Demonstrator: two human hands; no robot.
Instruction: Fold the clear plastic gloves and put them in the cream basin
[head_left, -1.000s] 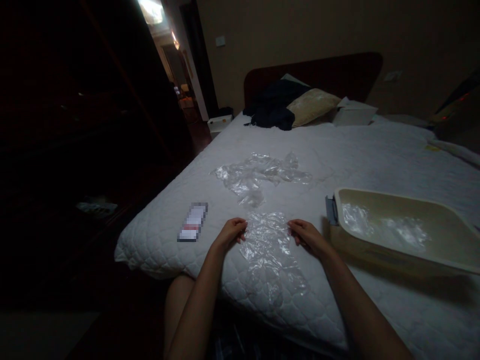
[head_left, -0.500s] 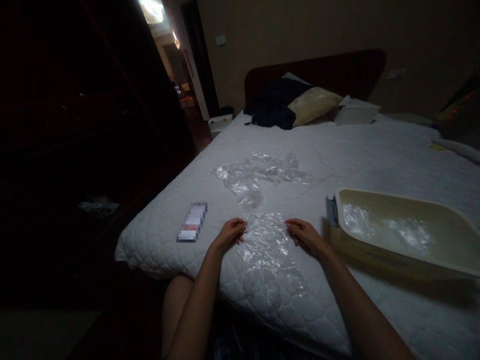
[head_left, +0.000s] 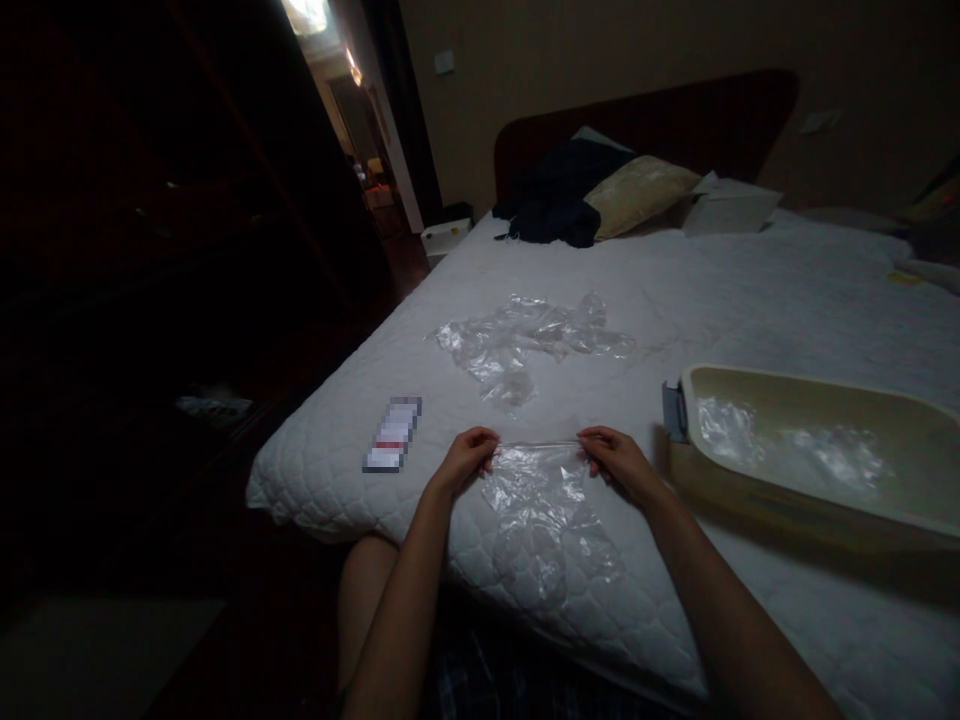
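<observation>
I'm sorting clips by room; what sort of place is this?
Most likely a bedroom: there is a wide bed with a quilted white cover, a dark headboard against the wall, and a pillow near it.

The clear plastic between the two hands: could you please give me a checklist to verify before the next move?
1. Left hand pinches one upper corner of the clear plastic: ok.
2. Right hand pinches the opposite upper corner: ok.
3. Edge between the hands is straight: ok.
4. Lower part lies smooth: not ok, it is wrinkled on the bed.
5. Gap to the plastic pile beyond: ok, they look apart.
6. Only one layer held: cannot tell.
</observation>
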